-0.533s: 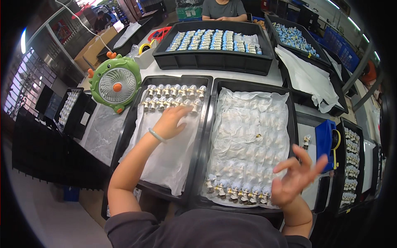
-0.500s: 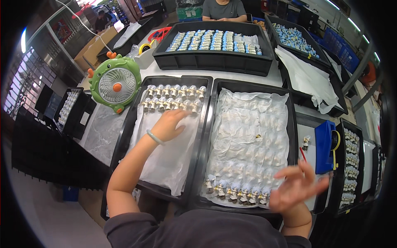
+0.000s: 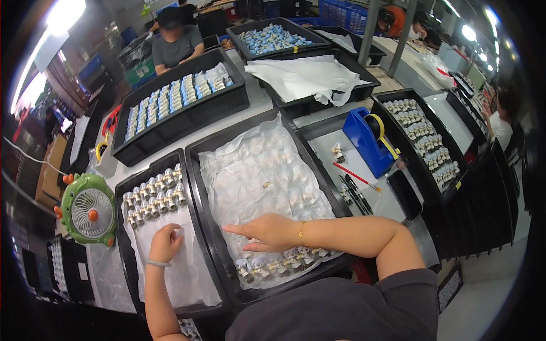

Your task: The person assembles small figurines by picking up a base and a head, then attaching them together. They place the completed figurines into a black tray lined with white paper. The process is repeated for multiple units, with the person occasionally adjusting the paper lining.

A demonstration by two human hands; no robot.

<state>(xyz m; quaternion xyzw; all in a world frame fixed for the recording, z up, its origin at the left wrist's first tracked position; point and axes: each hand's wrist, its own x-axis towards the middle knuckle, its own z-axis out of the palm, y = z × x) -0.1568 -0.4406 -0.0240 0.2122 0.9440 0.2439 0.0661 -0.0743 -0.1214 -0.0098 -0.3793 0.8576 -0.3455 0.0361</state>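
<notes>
My left hand [image 3: 165, 241] rests with curled fingers on the white sheet in the left black tray [image 3: 122, 238], just below two rows of small pale figurines [image 3: 153, 193]. My right hand [image 3: 264, 233] reaches leftward low over the crinkled white sheet [image 3: 261, 165] that covers the right black tray [image 3: 199, 210]. Its index finger is stretched out and nothing shows in it. A row of small figurines [image 3: 273, 264] pokes out from under the sheet at the tray's near edge, right below that hand. One tiny piece [image 3: 265, 184] lies on top of the sheet.
A green desk fan [image 3: 88, 213] stands left of the trays. A blue tape dispenser [image 3: 369, 139] and pens [image 3: 355, 176] lie to the right, beside another tray of figurines [image 3: 421, 131]. Farther back are a tray of blue-white figurines [image 3: 176, 96], folded white sheets [image 3: 307, 77] and a seated person [image 3: 176, 42].
My right hand came down from the right, where it hung with spread fingers, and now reaches left over the right tray. My left hand drew back a little from the figurine rows. The view turned.
</notes>
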